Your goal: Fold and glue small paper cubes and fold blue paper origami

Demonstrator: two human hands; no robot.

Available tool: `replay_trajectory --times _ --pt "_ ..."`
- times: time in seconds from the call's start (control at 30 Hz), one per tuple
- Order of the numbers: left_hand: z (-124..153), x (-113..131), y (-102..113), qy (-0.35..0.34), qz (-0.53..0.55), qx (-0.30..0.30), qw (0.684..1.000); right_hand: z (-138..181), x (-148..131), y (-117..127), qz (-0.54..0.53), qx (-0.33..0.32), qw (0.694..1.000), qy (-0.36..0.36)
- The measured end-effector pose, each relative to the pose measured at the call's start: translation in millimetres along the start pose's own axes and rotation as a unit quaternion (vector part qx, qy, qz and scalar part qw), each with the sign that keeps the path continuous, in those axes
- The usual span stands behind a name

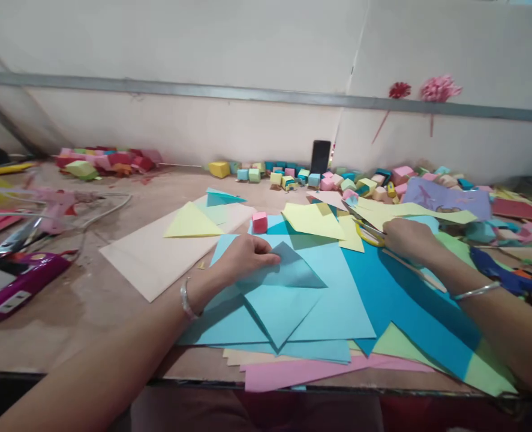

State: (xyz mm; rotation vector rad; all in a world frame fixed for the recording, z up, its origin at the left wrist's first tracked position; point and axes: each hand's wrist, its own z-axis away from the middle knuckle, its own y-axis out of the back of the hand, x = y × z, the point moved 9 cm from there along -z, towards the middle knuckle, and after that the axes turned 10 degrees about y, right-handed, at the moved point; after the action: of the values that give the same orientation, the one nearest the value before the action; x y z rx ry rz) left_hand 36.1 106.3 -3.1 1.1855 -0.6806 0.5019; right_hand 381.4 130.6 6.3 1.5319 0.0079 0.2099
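Note:
My left hand (245,255) rests with fingers curled on a folded light blue paper square (283,294), pinching its upper corner fold. That sheet lies on a stack of light blue paper (337,294) and a darker blue sheet (409,306). My right hand (407,239) is closed on the yellow-handled scissors (368,234), which lie over yellow paper pieces (313,219). A small pink paper cube (260,222) sits just beyond my left hand. Both wrists wear silver bangles.
Several paper cubes (292,175) line the wall around a propped black phone (320,157). A cream sheet (158,255) with a yellow triangle (191,223) lies left. A magenta tool (18,285) and cables sit far left. Pink and green sheets overhang the table's front edge (113,372).

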Motion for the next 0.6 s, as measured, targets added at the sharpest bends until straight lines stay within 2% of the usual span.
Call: replay_trajectory --times 0.17,0.27,0.33,0.47,0.5,0.53,0.6 --pt "-0.6 0.4 3.9 -0.009 -0.024 -0.01 1.0 0.8 12.1 33.2 -0.015 0.078 0.997 -0.001" --pt "-2.6 1.4 4.2 -0.016 -0.046 -0.007 0.999 4.2 16.9 55.0 -0.067 0.151 0.986 -0.02" --pt "-4.1 2.1 5.2 -0.023 -0.059 -0.002 0.998 7.4 8.9 62.7 -0.124 0.183 0.975 -0.017" --pt "-7.7 0.0 11.1 -0.03 -0.076 0.01 0.997 12.8 -42.9 62.7 -0.243 0.177 0.951 0.075" --pt "-8.9 -1.2 12.8 -0.031 -0.079 0.012 0.996 14.5 -62.4 61.1 -0.307 0.164 0.929 0.129" --pt "-10.0 -2.4 14.3 -0.033 -0.082 0.013 0.996 16.7 -81.7 58.2 -0.359 0.14 0.905 0.181" --pt "-11.7 -4.2 16.4 -0.039 -0.086 0.016 0.995 21.2 -112.7 46.9 -0.383 0.074 0.887 0.248"
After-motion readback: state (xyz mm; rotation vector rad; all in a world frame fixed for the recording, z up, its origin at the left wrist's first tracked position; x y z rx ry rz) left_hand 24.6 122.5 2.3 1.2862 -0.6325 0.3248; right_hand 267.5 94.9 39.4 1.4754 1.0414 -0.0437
